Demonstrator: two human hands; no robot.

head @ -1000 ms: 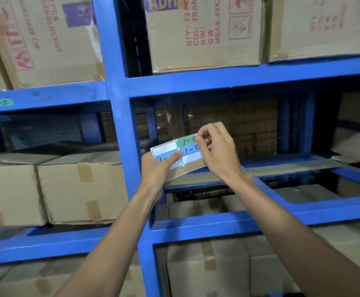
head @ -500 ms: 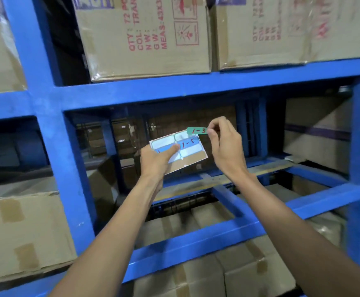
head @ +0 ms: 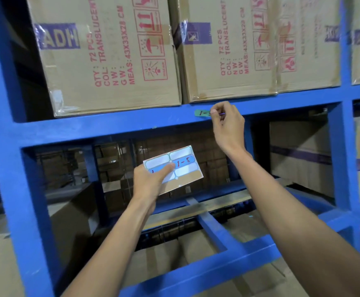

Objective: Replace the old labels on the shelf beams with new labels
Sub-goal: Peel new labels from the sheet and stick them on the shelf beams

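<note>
A blue steel rack fills the view, its upper shelf beam carrying two taped cardboard boxes printed in red. Below that beam the bay is open, with more cartons stacked deep inside. The left hand grips a label sheet in front of the bay – thumb pressed flat on its face, where a blue sticker reads 1-2. The right hand is raised to the beam, fingertips pinched on the right end of a green label, which lies against the beam's front face just under the right-hand box
</note>
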